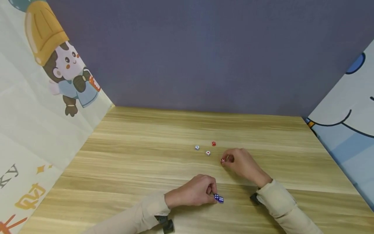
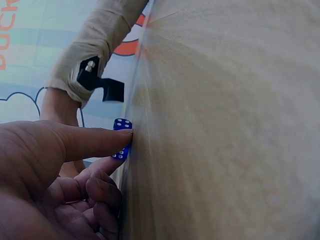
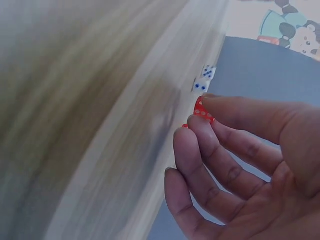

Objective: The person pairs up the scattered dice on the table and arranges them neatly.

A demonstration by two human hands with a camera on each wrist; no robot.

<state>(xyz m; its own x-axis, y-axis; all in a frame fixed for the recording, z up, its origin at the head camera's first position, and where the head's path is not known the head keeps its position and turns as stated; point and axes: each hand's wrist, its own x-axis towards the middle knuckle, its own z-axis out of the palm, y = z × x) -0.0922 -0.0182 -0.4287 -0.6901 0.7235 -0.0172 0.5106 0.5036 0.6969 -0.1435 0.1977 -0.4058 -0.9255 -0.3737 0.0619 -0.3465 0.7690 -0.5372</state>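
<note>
Near the front of the wooden table, my left hand [image 1: 196,191] pinches a blue die [image 1: 216,196] between thumb and fingers. A second blue die [image 1: 221,200] lies right beside it, seemingly touching. Farther back on the right, my right hand [image 1: 243,164] pinches a red die [image 1: 223,161], which the right wrist view also shows as a red die [image 3: 204,111] between thumb and fingertips. To its upper left another red die [image 1: 214,143] sits on the table, along with two white dice, one white die [image 1: 208,153] nearer and one white die [image 1: 197,148] farther left.
The wood-grain table [image 1: 131,156] meets a dark grey-blue panel [image 1: 187,58] at its far edge. Printed cloths with cartoon figures stand on the left [image 1: 29,113] and on the right. Each sleeve carries a black wrist mount.
</note>
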